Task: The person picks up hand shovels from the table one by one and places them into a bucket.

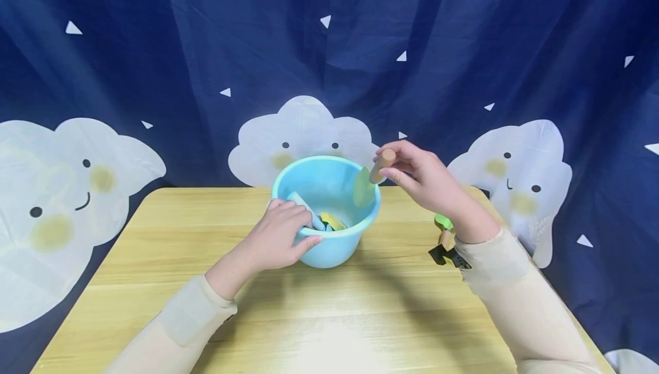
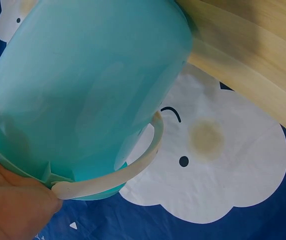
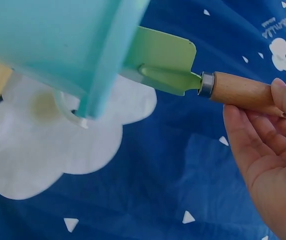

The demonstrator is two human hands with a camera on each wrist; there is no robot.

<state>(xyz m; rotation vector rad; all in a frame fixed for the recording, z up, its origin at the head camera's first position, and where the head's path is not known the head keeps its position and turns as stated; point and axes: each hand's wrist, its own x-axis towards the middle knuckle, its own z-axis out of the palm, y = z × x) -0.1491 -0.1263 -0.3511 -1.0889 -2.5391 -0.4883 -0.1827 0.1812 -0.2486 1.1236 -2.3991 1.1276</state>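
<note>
A light blue bucket (image 1: 332, 253) stands upright on the table. My left hand (image 1: 278, 234) grips its near left rim, fingers over the edge and thumb outside; in the left wrist view its pale carrying handle (image 2: 108, 179) hangs beside the bucket's wall. My right hand (image 1: 419, 176) pinches the wooden handle of a small green garden shovel (image 3: 170, 60) between thumb and fingers. The shovel's blade points down into the bucket at the right rim. Inside the bucket lie a pale blue stick-like piece (image 1: 301, 205) and a yellow piece (image 1: 333, 221), partly hidden by the rim and hand.
On the wooden table (image 1: 170, 259), under my right forearm, lies a green-headed tool with a wooden handle (image 1: 445, 238). A black piece (image 1: 437, 254) shows beside it, near the sleeve. A dark blue curtain (image 1: 206, 31) with white clouds hangs behind the table's far edge.
</note>
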